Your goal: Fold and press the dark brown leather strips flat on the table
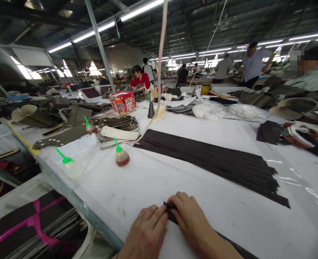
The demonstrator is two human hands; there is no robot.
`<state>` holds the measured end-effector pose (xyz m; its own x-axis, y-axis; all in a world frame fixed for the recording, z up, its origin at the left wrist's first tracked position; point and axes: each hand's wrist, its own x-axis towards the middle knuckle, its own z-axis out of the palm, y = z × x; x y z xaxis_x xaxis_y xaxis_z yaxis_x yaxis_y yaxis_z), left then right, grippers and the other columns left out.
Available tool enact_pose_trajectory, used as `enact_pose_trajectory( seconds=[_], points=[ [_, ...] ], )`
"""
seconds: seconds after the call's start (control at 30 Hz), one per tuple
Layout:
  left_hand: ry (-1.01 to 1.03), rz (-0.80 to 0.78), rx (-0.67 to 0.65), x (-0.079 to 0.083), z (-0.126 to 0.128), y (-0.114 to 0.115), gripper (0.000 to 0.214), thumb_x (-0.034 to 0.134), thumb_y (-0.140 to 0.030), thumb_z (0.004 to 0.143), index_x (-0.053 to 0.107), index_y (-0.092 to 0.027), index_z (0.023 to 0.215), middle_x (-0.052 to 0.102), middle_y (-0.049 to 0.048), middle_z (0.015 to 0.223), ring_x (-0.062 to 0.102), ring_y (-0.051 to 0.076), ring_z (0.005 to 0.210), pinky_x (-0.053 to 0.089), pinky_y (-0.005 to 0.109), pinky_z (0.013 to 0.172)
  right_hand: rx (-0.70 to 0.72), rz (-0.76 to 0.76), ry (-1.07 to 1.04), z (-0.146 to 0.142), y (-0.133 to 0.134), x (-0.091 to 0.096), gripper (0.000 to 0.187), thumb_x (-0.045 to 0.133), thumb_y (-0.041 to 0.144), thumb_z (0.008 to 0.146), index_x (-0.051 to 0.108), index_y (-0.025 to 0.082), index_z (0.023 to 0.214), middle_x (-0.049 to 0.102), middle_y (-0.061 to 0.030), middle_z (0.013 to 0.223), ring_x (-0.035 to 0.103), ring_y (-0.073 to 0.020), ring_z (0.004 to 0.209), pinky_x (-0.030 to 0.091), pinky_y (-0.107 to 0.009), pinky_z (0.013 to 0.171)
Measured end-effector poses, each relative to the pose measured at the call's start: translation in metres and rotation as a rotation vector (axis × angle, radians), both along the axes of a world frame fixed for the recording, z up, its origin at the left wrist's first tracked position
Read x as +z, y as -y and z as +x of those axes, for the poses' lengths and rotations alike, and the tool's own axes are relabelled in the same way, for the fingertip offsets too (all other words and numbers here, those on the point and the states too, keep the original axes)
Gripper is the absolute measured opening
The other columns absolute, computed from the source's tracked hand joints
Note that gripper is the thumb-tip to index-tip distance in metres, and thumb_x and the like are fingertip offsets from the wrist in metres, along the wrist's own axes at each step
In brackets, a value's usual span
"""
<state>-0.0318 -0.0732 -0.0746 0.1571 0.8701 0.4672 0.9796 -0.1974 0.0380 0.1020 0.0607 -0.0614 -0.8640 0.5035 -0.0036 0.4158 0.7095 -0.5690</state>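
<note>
A narrow dark brown strip point(236, 248) runs over the white table from the lower right, passing under my right forearm. Its near end sits between my hands and looks folded or bunched. My right hand point(189, 217) pinches that end, thumb and fingers closed on it. Close beside it, my left hand point(148, 230) has its fingers together, their tips pressed to the same end; the thumb is mostly hidden. Beyond my hands, a wide row of similar dark strips point(207, 158) lies flat, overlapping, with uneven ends at the right.
Squeeze bottles with green nozzles point(121, 156) stand left of the strips. Behind them are a stack of olive pieces point(119, 123), a red box point(126, 100) and a black cone point(151, 109). A pale hose point(160, 64) hangs down. Bundled dark sheets point(37, 230) lie below the table edge.
</note>
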Motion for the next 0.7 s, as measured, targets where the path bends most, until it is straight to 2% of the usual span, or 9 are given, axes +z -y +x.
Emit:
enact_pose_trajectory(
  seconds=[0.13,0.27,0.37,0.43,0.57,0.7],
  points=[
    [0.058,-0.073,-0.015,0.006,-0.003,0.001,0.033,0.047,-0.009,0.087,0.057,-0.011,0.118,0.065,0.0109,0.118,0.060,0.027,0.103,0.056,0.042,0.083,-0.001,-0.018,-0.011,-0.001,-0.002,-0.003,0.030,0.045,0.003,0.083,0.060,0.022,0.101,0.059,-0.0043,0.102,0.050,-0.0221,0.096,0.030,-0.037,0.084],
    [0.313,-0.164,-0.023,0.013,-0.011,0.002,0.032,0.044,-0.008,0.090,0.056,-0.015,0.119,0.064,0.0088,0.119,0.057,0.022,0.108,0.052,0.039,0.094,0.004,-0.049,0.004,0.000,-0.003,-0.001,0.030,0.046,0.004,0.083,0.060,0.022,0.103,0.060,-0.0038,0.102,0.050,-0.0222,0.096,0.030,-0.037,0.084],
    [0.519,-0.139,0.034,0.014,-0.018,0.004,0.035,0.039,-0.005,0.092,0.058,-0.018,0.118,0.063,0.0088,0.116,0.057,0.018,0.107,0.052,0.033,0.093,0.019,-0.050,0.012,0.002,-0.004,0.003,0.030,0.047,0.004,0.083,0.060,0.022,0.104,0.060,-0.0035,0.103,0.050,-0.0220,0.097,0.030,-0.037,0.084],
    [0.580,-0.099,0.077,0.013,-0.021,0.006,0.037,0.038,-0.004,0.091,0.061,-0.019,0.116,0.063,0.0085,0.113,0.058,0.018,0.105,0.053,0.033,0.091,0.027,-0.040,0.024,0.002,-0.004,0.005,0.030,0.047,0.005,0.083,0.060,0.022,0.104,0.059,-0.0036,0.103,0.050,-0.0220,0.097,0.030,-0.037,0.084],
    [0.590,-0.077,0.117,0.010,-0.020,0.007,0.039,0.040,-0.003,0.089,0.063,-0.021,0.115,0.063,0.0076,0.111,0.058,0.019,0.104,0.054,0.034,0.090,0.025,-0.016,0.046,0.002,-0.003,0.006,0.030,0.047,0.005,0.083,0.060,0.022,0.104,0.059,-0.0040,0.104,0.050,-0.0219,0.097,0.031,-0.036,0.085],
    [0.451,-0.120,0.050,0.011,-0.015,0.005,0.041,0.038,-0.003,0.090,0.059,-0.020,0.121,0.061,0.0090,0.117,0.056,0.021,0.108,0.052,0.039,0.093,0.025,-0.010,0.035,0.002,-0.004,0.006,0.029,0.047,0.006,0.083,0.060,0.023,0.103,0.060,-0.0034,0.102,0.051,-0.0216,0.097,0.031,-0.035,0.084]
  ],
)
